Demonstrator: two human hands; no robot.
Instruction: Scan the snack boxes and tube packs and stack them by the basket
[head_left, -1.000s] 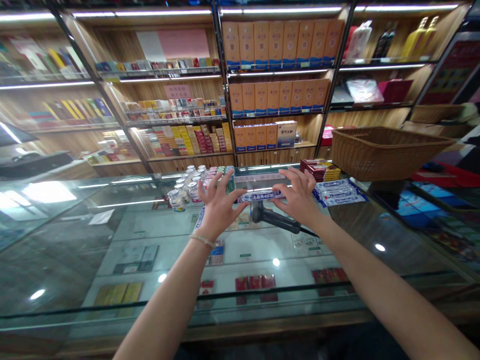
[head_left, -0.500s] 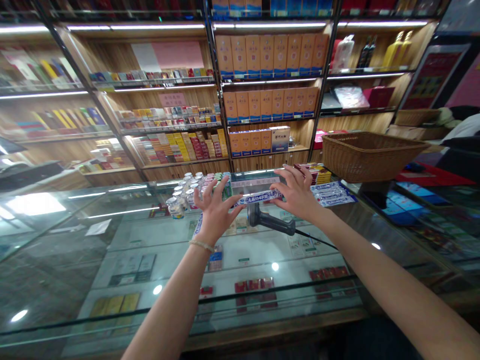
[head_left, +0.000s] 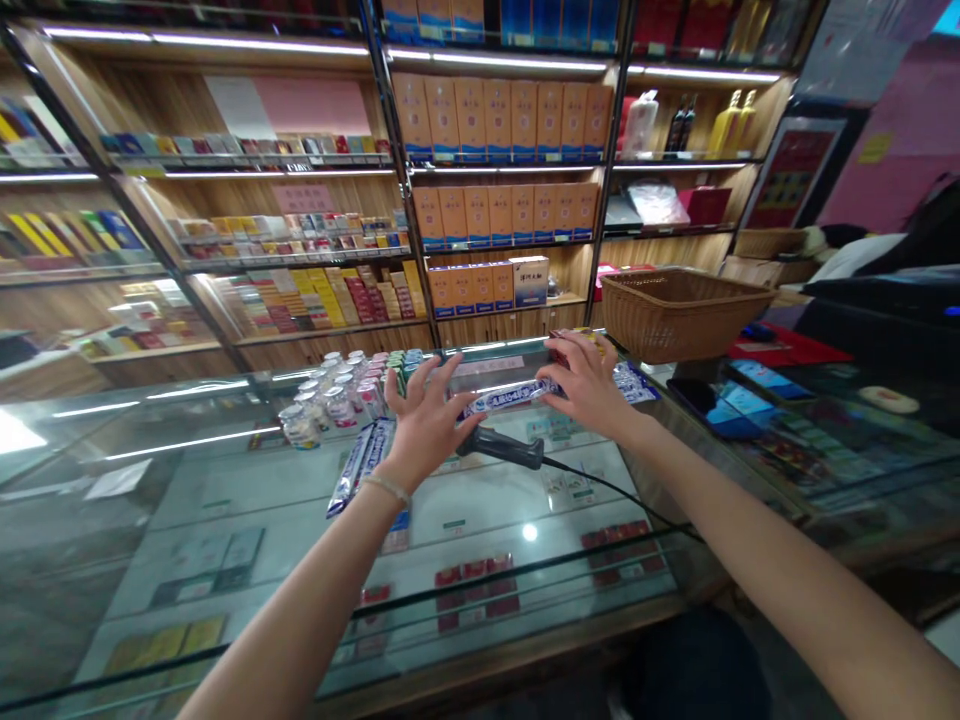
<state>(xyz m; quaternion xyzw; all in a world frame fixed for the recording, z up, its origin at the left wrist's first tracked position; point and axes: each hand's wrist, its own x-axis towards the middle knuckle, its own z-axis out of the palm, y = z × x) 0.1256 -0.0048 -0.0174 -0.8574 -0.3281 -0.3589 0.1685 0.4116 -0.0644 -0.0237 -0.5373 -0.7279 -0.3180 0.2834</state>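
A long blue-and-white carton (head_left: 506, 397) is held level above the glass counter (head_left: 225, 480), one end in each hand. My left hand (head_left: 424, 420) pinches its left end with the other fingers spread. My right hand (head_left: 589, 385) grips the right end, fingers curled over it. Just under the carton a black handheld scanner (head_left: 502, 447) lies on the glass, its cable running off to the right. Two more blue-and-white cartons (head_left: 364, 460) lie on the counter to the left of my left wrist.
Several small bottles (head_left: 330, 400) stand in a cluster at the counter's back left. A wicker basket (head_left: 679, 310) sits at the back right, with more cartons (head_left: 634, 380) beside it. Shelves of boxed goods (head_left: 495, 215) fill the wall behind. A person (head_left: 892, 260) is at the far right.
The view has swung to the right and tilted up a little. Both hands still hold the carton over the scanner, and the cartons lying left of my wrist have come into sight.
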